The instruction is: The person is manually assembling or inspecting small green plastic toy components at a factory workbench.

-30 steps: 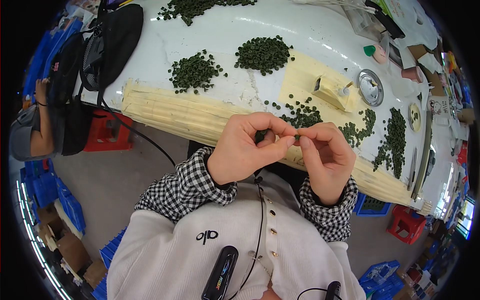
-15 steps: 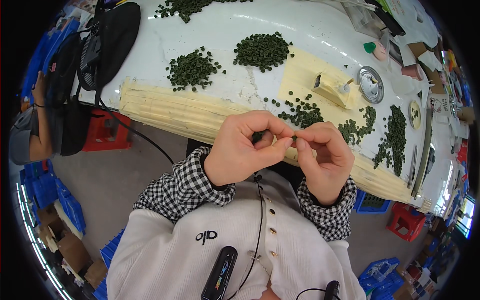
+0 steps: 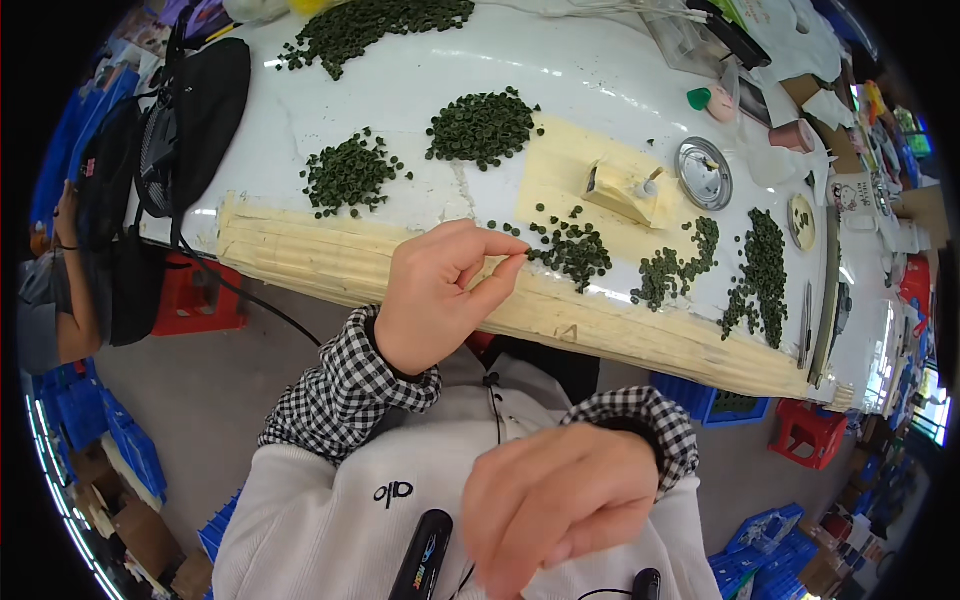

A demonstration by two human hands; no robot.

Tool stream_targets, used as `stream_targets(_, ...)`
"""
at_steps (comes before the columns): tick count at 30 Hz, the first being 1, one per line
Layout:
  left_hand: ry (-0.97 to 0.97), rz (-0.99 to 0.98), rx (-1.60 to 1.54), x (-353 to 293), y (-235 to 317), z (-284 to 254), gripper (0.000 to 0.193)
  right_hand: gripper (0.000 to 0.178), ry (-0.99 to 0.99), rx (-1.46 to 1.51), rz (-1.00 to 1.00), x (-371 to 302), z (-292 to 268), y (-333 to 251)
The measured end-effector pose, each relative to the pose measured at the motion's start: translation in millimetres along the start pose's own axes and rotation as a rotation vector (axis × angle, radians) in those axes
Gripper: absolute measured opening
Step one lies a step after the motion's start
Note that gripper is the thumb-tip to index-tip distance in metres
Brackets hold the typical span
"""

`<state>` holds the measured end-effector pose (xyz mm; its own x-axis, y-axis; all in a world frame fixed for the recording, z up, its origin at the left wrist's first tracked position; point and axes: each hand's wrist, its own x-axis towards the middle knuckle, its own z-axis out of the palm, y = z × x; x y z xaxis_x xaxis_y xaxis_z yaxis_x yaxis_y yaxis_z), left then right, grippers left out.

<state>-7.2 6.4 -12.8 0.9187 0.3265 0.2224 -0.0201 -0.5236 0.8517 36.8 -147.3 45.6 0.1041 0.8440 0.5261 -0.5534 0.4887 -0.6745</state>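
Note:
My left hand (image 3: 440, 295) is over the table's padded front edge, its thumb and forefinger pinched together. Their tips meet at the left side of a loose group of small dark green round pieces (image 3: 578, 255); whether a piece sits between them is too small to make out. My right hand (image 3: 560, 505) is raised in front of my chest, bent at the wrist with its back showing. Its fingertips are smeared and partly hidden. Beyond the left hand lie two heaps of the same pieces, one nearer (image 3: 350, 177) and one farther (image 3: 484, 128).
A yellow taped block with a white nozzle (image 3: 622, 192) stands on yellow paper, beside a round metal lid (image 3: 703, 173). More green pieces (image 3: 764, 265) lie at right, near tweezers (image 3: 806, 325). A black bag (image 3: 215, 125) hangs at left; another person's arm (image 3: 75, 285) shows beyond.
My hands have come apart. The right hand has moved back from the fingertip contact toward my chest; the left stays pinched near the table edge. The view has shifted slightly.

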Motion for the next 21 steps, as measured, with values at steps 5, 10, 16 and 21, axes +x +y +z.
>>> stream_targets(5, 0.088, 0.125, 0.207, -2, -7, 11, 0.013, 0.026, -0.151, 0.695, -0.122, 33, 54, 29)
stream_targets(10, 0.074, 0.21, 0.218, -2, -11, 13, 0.016, 0.025, -0.302, 0.88, 0.183, 38, 47, 20)
stream_targets(16, 0.113, 0.226, 0.215, -4, -16, 17, 0.015, 0.028, -0.221, 0.972, 0.394, 33, 36, 4)
stream_targets(21, 0.104, 0.186, 0.266, -5, -15, 16, 0.012, 0.031, -0.11, 0.781, 0.179, 31, 61, 2)
